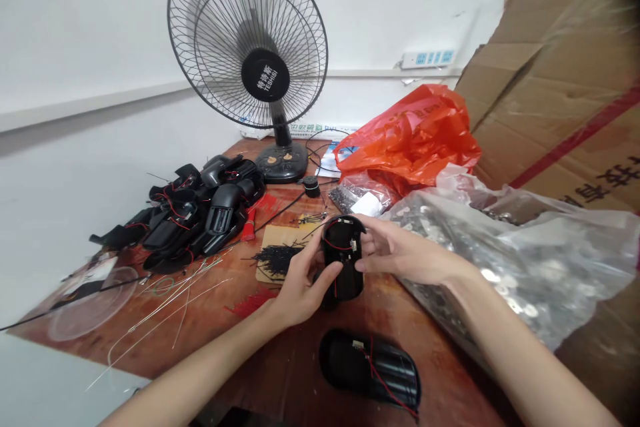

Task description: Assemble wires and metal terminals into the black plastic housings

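Between both hands, raised above the table, is a black plastic housing [344,280] with a rounded top, its open inside facing me; a red wire and small white connectors show in it. My left hand [307,280] grips its left side, thumb across the front edge. On the opposite side, my right hand [395,250] holds it with the thumb at the edge and the other fingers partly hidden behind. A second black housing [370,370] lies on the table nearer to me, with a white connector and red wires.
Several black housings [215,207] are piled at the left. Black wires [275,259] and red wires [253,300] lie mid-table. A fan [265,73] stands behind, with an orange plastic bag [415,137], a clear bag of metal parts [525,260] and cardboard boxes [565,80] at the right.
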`<action>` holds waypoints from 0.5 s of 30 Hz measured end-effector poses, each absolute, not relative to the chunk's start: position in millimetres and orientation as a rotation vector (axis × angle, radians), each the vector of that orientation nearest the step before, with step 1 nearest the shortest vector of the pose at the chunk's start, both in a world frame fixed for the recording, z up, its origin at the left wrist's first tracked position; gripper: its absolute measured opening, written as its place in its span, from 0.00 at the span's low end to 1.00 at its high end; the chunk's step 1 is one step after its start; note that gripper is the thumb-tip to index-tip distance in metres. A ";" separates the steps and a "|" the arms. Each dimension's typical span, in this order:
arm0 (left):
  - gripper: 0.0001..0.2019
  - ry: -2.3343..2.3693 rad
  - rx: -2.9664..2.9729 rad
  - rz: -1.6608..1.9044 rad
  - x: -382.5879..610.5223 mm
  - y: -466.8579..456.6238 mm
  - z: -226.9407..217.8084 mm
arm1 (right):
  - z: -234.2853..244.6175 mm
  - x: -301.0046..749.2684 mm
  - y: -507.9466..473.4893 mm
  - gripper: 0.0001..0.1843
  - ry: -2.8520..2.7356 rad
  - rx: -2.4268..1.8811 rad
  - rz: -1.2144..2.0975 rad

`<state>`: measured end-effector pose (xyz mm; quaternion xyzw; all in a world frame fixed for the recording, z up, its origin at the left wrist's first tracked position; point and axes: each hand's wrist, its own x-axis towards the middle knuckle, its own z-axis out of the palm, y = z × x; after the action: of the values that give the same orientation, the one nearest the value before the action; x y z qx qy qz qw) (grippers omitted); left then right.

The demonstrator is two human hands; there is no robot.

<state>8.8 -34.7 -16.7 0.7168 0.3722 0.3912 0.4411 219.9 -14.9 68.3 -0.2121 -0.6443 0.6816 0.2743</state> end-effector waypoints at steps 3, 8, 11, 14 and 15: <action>0.35 0.939 1.852 1.039 9.1 -35.8 -16.6 | 69.2 220.8 -15.6 0.41 -1.738 -0.561 1.838; 0.31 0.993 1.934 1.074 8.3 -36.6 -19.5 | 68.7 219.6 -15.6 0.39 -1.711 -0.524 1.844; 0.32 0.980 1.929 1.084 8.5 -35.8 -19.8 | 66.5 217.2 -15.9 0.35 -1.748 -0.536 1.763; 0.34 0.966 1.909 1.092 9.2 -35.3 -19.5 | 64.7 214.4 -17.0 0.31 -1.804 -0.552 1.669; 0.34 0.963 1.897 1.094 9.5 -35.4 -19.4 | 64.5 213.4 -17.5 0.30 -1.812 -0.555 1.649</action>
<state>9.5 -35.4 -19.4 0.7380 0.3747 0.4257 0.3657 213.4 -17.5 64.5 -0.2100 -0.6859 0.6242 0.3096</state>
